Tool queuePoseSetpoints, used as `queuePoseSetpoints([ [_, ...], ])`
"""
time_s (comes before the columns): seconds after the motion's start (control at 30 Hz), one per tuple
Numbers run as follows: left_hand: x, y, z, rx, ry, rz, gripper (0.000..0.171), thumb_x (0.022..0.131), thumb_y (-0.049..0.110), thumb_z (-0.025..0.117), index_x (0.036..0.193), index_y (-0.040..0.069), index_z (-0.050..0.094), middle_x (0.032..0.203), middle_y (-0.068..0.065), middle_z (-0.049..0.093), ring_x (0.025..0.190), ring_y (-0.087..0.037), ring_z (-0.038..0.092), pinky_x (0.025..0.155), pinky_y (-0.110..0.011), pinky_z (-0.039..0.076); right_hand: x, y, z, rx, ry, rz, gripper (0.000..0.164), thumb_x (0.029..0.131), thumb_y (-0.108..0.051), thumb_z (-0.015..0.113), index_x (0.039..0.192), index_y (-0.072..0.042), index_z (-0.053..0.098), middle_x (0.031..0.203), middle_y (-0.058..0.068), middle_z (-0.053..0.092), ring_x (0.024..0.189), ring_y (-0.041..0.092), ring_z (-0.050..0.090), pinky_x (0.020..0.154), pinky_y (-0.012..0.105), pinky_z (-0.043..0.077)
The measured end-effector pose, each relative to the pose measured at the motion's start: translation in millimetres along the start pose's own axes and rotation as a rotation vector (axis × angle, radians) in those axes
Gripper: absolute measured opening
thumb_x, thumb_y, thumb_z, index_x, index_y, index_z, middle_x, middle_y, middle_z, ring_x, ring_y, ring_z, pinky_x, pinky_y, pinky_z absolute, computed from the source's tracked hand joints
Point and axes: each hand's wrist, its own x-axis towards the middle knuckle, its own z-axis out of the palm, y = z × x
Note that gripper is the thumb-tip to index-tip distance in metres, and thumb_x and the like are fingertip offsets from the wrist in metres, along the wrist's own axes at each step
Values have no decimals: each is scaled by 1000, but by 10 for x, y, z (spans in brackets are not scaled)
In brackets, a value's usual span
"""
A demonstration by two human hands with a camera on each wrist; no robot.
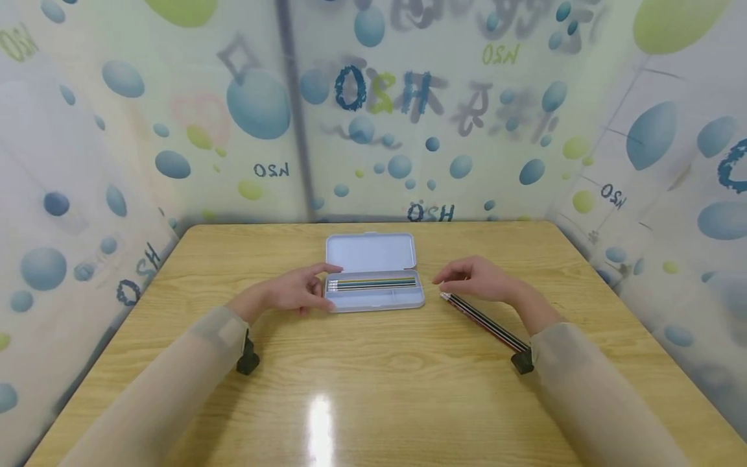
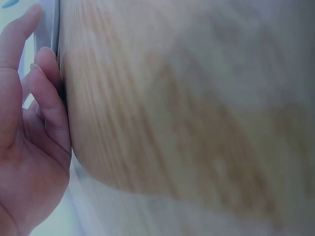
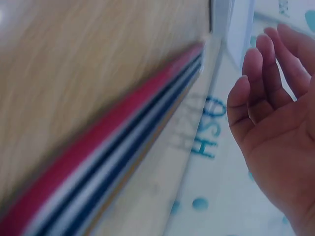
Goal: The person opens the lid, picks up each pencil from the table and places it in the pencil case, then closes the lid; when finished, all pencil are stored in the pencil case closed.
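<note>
An open white pencil case (image 1: 363, 300) lies on the table, its lid (image 1: 370, 251) folded back toward the wall. Several pencils (image 1: 379, 283) lie side by side in its long rear compartment. My left hand (image 1: 294, 290) holds the case's left end, index finger at the hinge side and thumb at the near corner. To the right of the case, my right hand (image 1: 481, 280) hovers over the end of a bundle of striped pencils (image 1: 487, 322). Its fingers are loosely bent, and nothing is between them in the right wrist view.
The wooden table (image 1: 373, 363) reaches back to a patterned curtain (image 1: 373, 149), which also rises on both sides. The front compartment of the case has a small divider (image 1: 393, 296). Dark wrist cameras sit under both sleeves.
</note>
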Motion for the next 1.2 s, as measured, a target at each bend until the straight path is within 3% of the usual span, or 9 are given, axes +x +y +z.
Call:
queuePoseSetpoints([
  [0.3,30,0,3,5,-2,10,89,100,30,84,172,22,32,87,-4,62,63,-15,56,57,-29,52,-347,365,-213,4,-89,99,20,104,-28,77,120,-17,82,120,2,80,107,18,68,94,30,56],
  [0.5,50,5,6,-2,-2,12,90,99,27,85,172,20,32,87,-5,62,63,-16,55,57,-28,51,-462,526,-308,-7,-138,146,22,101,-25,79,121,-15,80,118,1,78,109,19,67,94,28,54],
  [0.83,53,6,9,4,-3,0,91,99,29,85,172,21,32,88,-5,62,63,-17,56,57,-29,52,-471,615,-319,52,-192,209,37,101,-27,80,133,-11,74,120,5,71,111,22,60,96,26,50],
  [1.2,27,-18,-9,8,-2,-14,90,100,29,84,172,22,31,90,-6,62,63,-17,56,58,-28,51,-415,617,-280,48,-183,220,33,101,-24,79,131,-12,74,113,4,66,108,24,56,96,34,46],
])
